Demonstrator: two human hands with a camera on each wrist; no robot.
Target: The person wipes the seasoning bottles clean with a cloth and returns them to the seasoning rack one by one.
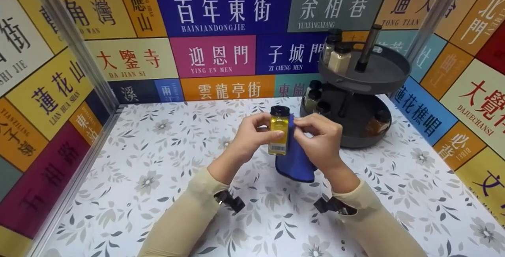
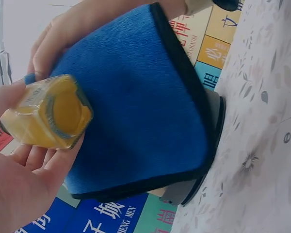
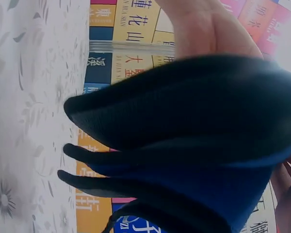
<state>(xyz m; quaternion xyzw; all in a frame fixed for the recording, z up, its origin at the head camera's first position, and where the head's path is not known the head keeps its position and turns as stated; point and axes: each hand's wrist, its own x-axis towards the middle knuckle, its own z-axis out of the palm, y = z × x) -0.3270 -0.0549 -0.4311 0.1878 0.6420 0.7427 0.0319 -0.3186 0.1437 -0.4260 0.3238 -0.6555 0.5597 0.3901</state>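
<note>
Yellow-filled, square-sided, black-capped bottle (image 1: 279, 125)

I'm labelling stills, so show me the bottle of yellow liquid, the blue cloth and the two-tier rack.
Bottle of yellow liquid (image 1: 280, 125): head view, upper body.
Blue cloth (image 2: 136, 111): left wrist view, middle of its face.
Two-tier rack (image 1: 367, 86): head view, upper tier's front wall.

Three walls enclose the space: the back wall (image 1: 215, 56), left wall (image 1: 51, 91) and right wall (image 1: 453, 91) are all patchworked in blue, pink, orange, cream and yellow blocks bearing large Chinese characters, with romanised names beneath many of them. Silvery upright posts (image 1: 75, 40) line the two corners. The bench (image 1: 118, 178) wears a white covering printed with grey flowers and leaves, under soft, pale light
</note>
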